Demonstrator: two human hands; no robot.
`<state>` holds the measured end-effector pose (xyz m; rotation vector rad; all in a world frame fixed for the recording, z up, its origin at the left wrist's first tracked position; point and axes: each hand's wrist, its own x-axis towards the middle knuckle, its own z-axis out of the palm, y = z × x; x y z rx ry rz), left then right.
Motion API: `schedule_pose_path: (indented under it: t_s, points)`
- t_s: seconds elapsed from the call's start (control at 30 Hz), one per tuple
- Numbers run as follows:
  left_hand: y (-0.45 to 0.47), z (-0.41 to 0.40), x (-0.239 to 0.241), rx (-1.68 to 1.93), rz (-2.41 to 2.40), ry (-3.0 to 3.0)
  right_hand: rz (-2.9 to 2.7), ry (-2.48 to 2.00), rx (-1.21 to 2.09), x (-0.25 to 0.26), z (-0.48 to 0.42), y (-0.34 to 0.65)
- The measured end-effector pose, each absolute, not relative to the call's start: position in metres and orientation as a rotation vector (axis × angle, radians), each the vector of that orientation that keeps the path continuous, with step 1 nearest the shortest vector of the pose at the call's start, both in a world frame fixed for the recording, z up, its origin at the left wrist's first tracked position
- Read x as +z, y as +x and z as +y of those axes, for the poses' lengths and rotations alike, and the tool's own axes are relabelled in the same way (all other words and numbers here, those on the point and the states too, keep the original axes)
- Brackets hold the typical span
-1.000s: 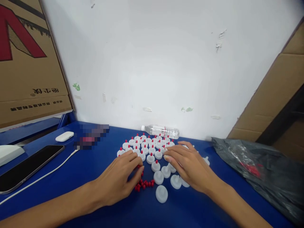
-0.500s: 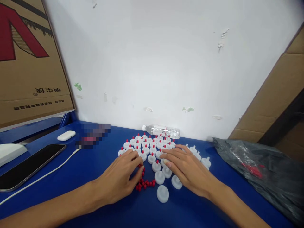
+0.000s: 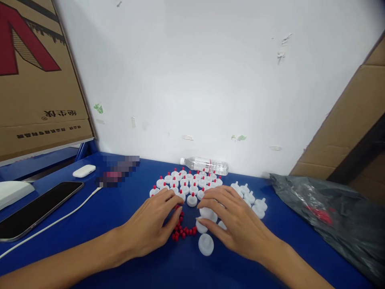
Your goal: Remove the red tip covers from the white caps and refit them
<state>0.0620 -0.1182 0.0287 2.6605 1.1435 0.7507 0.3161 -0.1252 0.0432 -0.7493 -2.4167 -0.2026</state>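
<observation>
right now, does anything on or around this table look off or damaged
Yes, mildly. The clear bottle lies on its side by the wall, white cap on, with no puddle visible. The wall's surface has scuffed, patchy marks. The cardboard box at left looks upside down, judging by its printing.

Laid lengthwise along the foot of the scuffed white wall (image 3: 186, 72): a white-capped clear plastic bottle (image 3: 204, 165). Spread on the blue table (image 3: 168, 275) at left: a black-screened smartphone (image 3: 39, 208), a rounded white case (image 3: 84, 171), a thin white cable (image 3: 75, 210). Beyond, a printed brown cardboard box (image 3: 39, 100). At right, a crumpled dark-grey plastic bag (image 3: 345, 228) near plain brown cardboard (image 3: 345, 104).
</observation>
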Motion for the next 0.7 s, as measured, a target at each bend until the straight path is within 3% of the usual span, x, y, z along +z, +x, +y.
schedule_pose_path:
  t_s: [0.2,0.53,0.7]
  points:
    - [0.065,-0.127,0.034,0.812,0.895,2.706,-2.39,-0.466,-0.499,0.042,-0.136,0.295]
    - [0.067,-0.132,0.035,0.89,0.634,2.82,-2.258,-0.36,-0.621,0.042,-0.142,0.284]
    - [0.07,-0.142,0.039,1.114,0.668,2.787,-2.269,-0.309,-0.735,0.046,-0.144,0.286]
